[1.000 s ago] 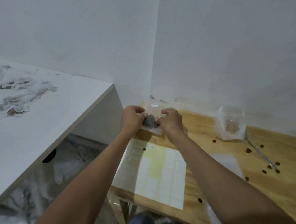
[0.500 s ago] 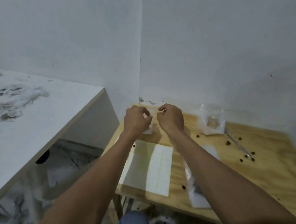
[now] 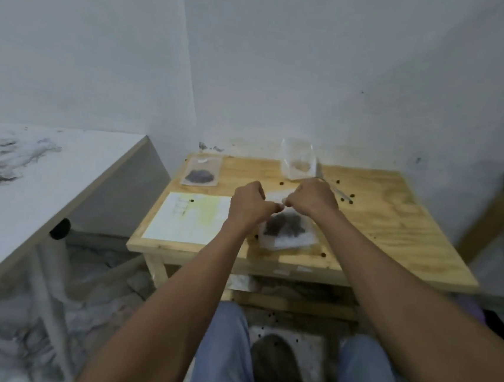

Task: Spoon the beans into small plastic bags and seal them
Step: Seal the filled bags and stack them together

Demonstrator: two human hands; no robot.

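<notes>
Wooden table (image 3: 394, 232) in a white corner holds scattered beans (image 3: 351, 196).

Bare makeshift workroom — stained white walls (image 3: 287, 71), rough plywood table (image 3: 394, 229).

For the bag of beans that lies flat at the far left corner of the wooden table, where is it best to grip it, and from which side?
Probably the far, empty end of the sealed bag, pinched from above. It lies flat, its beans heaped at the near end.

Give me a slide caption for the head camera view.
Both hands pinch a bean bag's top on the table.
</notes>
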